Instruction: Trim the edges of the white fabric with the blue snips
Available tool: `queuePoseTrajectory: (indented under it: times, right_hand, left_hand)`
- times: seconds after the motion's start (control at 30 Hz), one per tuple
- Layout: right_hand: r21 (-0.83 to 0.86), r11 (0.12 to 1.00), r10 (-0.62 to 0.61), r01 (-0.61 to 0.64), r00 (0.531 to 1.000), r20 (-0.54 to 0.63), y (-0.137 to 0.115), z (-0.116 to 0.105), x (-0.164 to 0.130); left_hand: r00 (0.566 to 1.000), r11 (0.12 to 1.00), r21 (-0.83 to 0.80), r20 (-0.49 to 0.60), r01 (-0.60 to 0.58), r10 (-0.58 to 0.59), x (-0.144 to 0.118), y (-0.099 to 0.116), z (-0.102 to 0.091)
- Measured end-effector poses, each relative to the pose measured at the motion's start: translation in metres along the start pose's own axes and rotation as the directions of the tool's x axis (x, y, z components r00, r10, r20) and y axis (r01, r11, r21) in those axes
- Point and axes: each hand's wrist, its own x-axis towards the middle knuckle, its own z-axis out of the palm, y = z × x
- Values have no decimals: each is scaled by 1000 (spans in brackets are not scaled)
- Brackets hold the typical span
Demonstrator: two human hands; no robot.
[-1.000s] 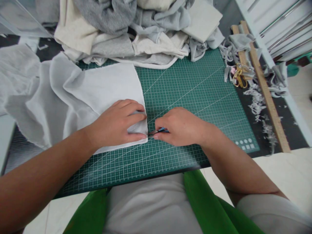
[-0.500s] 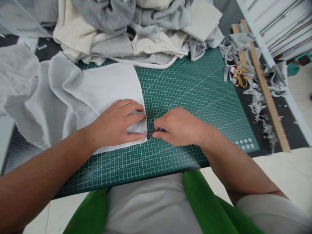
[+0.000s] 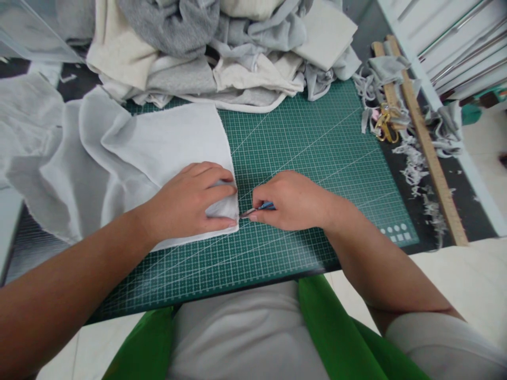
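Note:
A piece of white fabric [image 3: 182, 132] lies across the left part of the green cutting mat [image 3: 301, 137], smooth at its right end and rumpled further left. My left hand [image 3: 194, 198] rests flat on that right end, fingers spread, with the thumb near the lower right corner. In my right hand [image 3: 293, 200], closed just beyond the fabric's edge, are small blue-handled thread snips [image 3: 269, 206]. Their metal tips point left and reach the edge beside my left thumb. Most of the handle is hidden by my fingers.
Grey and cream fabrics [image 3: 178, 79] are heaped along the back of the mat. On the right lie gold-handled scissors [image 3: 384, 126], fabric scraps [image 3: 412, 163] and a long wooden ruler [image 3: 431, 153]. The table's front edge runs close to my body.
My right hand has turned and shifted slightly, so more of the snips' blue handle and blades shows. My left hand and the white fabric stay in place.

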Motion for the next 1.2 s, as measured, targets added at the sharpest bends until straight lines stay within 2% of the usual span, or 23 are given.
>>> queuePoseTrajectory:
  times: [0.23,0.63,0.93,1.1,1.2]
  right_hand:
    - [-10,1000,-18,19,999,44,-3,0,-1]
    - [-41,999,-32,34,998,49,-5,0,-1]
    - [-49,997,-56,60,996,63,-6,0,-1]
    - [-51,997,-48,52,996,75,-8,0,-2]
    - [-76,996,-39,45,996,76,-9,-1,-2]
  left_hand:
    - [1000,1000,17,2,-15,15,0,2,-1]
    - [1000,1000,20,3,-23,23,0,2,-1]
    - [1000,1000,-17,11,14,-14,0,0,1]
    - [1000,1000,13,-7,-13,13,0,1,0]
    - [999,999,35,28,-32,31,1,2,-3]
